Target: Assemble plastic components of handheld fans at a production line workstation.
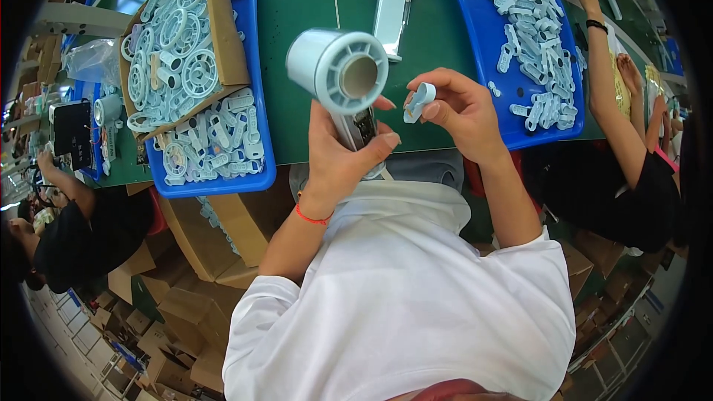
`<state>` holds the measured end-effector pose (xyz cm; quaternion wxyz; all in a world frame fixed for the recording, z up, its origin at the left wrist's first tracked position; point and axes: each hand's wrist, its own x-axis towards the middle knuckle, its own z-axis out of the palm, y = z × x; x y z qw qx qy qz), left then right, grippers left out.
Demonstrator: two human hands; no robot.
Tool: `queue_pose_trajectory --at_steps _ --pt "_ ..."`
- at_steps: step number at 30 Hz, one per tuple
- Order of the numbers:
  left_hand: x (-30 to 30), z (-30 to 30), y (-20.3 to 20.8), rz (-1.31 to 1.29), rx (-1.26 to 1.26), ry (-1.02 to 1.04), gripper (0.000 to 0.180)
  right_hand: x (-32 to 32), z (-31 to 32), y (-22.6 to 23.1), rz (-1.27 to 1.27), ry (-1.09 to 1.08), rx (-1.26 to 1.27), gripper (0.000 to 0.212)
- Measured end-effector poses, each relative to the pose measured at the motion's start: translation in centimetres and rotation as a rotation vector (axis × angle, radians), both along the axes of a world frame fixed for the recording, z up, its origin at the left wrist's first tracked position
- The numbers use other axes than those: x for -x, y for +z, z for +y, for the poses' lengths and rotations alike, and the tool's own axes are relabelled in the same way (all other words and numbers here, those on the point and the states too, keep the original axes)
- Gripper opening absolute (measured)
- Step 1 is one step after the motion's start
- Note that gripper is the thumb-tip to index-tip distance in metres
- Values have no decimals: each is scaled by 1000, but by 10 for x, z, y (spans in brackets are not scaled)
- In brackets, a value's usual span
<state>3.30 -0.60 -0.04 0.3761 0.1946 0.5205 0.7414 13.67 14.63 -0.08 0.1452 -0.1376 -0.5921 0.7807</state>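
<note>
My left hand is closed around the handle of a pale blue handheld fan body. Its round head, with a ribbed ring and a metallic centre, points up and toward me. Dark inner parts show in the open side of the handle. My right hand pinches a small pale blue plastic shell piece between thumb and fingers, a short way right of the fan and apart from it. Farther back on the green table lies a second, similar fan body.
At left, a cardboard box of pale blue rings and covers rests on a blue tray of small parts. Another blue tray at right holds many shell pieces. A co-worker's arm reaches over the table at right; another person sits at left.
</note>
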Motion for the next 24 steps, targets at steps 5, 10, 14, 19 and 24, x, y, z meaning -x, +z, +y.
queue_pose_trajectory --at_steps 5,10,14,19,24 --pt "-4 10 -1 171 101 38 58 0 -3 -3 15 14 -46 33" --pt "-7 11 -4 141 142 42 54 1 -7 -3 -5 53 -45 32" --pt "-8 10 -7 261 221 79 48 -2 -9 -2 -88 16 -108 30" --pt "-7 -12 -1 181 264 -205 41 2 -2 1 -62 -217 -76 31" --pt "7 -19 17 628 486 47 41 0 4 1 -89 -184 -114 32"
